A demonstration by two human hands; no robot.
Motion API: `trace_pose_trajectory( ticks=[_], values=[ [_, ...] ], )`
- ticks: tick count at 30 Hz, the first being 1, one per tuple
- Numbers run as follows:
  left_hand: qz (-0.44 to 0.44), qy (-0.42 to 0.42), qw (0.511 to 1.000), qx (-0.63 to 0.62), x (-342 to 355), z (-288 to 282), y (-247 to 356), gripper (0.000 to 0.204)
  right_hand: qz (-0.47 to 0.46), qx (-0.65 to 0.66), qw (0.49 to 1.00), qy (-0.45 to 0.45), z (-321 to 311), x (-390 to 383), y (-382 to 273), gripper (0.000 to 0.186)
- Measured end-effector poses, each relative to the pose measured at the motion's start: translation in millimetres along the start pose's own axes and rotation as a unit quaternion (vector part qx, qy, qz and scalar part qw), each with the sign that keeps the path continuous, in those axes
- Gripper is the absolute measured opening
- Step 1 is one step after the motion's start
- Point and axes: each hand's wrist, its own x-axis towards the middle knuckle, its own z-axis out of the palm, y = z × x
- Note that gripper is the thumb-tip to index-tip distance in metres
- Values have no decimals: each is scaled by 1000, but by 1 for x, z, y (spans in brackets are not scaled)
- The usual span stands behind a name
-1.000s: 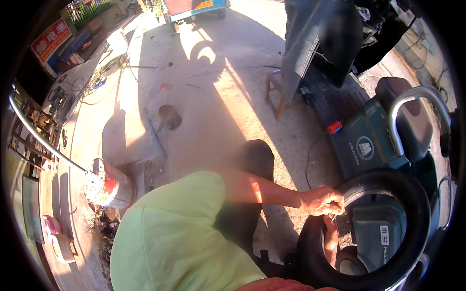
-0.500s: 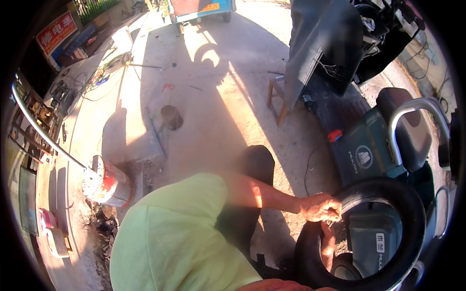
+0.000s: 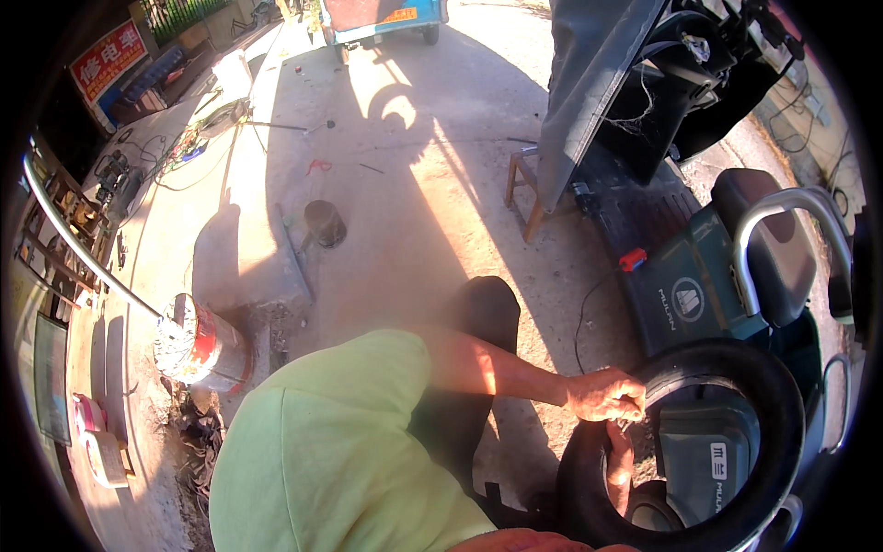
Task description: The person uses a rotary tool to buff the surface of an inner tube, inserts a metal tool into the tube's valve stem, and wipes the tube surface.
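A black tyre [image 3: 782, 432] stands tilted in front of the green scooter at the lower right. My left hand [image 3: 607, 394] is closed at the tyre's upper left inner edge, the fingers pinched together. What small thing lies at its fingertips is too small to make out. Through the tyre's opening shows my right hand [image 3: 620, 457], just below the left, its fingers bent up against the tyre's inner edge and partly hidden. Both hands almost meet there. My left arm crosses from the green shirt, while the right forearm is mostly behind the tyre.
The green scooter [image 3: 685, 308] with a dark seat and silver grab rail fills the right side. Its front carries a black cover [image 3: 589, 101]. A wooden stool [image 3: 521, 193] stands beside it. A stained bucket [image 3: 216, 345] and a can [image 3: 324, 224] are on the left.
The black cover's loose edge has swung left, uncovering more of the scooter's front. Both hands keep nearly the same place on the tyre.
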Motion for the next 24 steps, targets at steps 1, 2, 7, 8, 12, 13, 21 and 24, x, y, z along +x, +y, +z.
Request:
trace_pose_trajectory(
  ticks=[1, 2, 7, 8, 12, 13, 21, 24],
  values=[
    [1, 0, 1000, -1, 0, 0, 0, 11, -1, 0, 1000, 0, 1, 0, -1, 40],
    [2, 0, 1000, -1, 1, 0, 0, 11, -1, 0, 1000, 1, 1, 0, -1, 40],
    [-2, 0, 1000, 2, 0, 0, 1, 11, 0, -3, 1000, 0, 3, 2, -1, 41],
    [-1, 1, 1000, 1, 0, 0, 1, 11, 1, -4, 1000, -1, 3, 2, -1, 41],
    [3, 2, 1000, -5, -1, 0, 0, 10, 2, -5, 1000, -4, 2, 4, 0, 41],
    [4, 2, 1000, -7, -1, 0, 0, 10, 1, -5, 1000, -5, 1, 4, 0, 41],
    [6, -2, 1000, -23, -1, 0, -1, 10, 2, -9, 1000, -6, 2, 6, 0, 42],
    [7, -4, 1000, -21, 0, 0, -2, 10, 3, -10, 1000, -1, 2, 5, 0, 42]
  ],
)
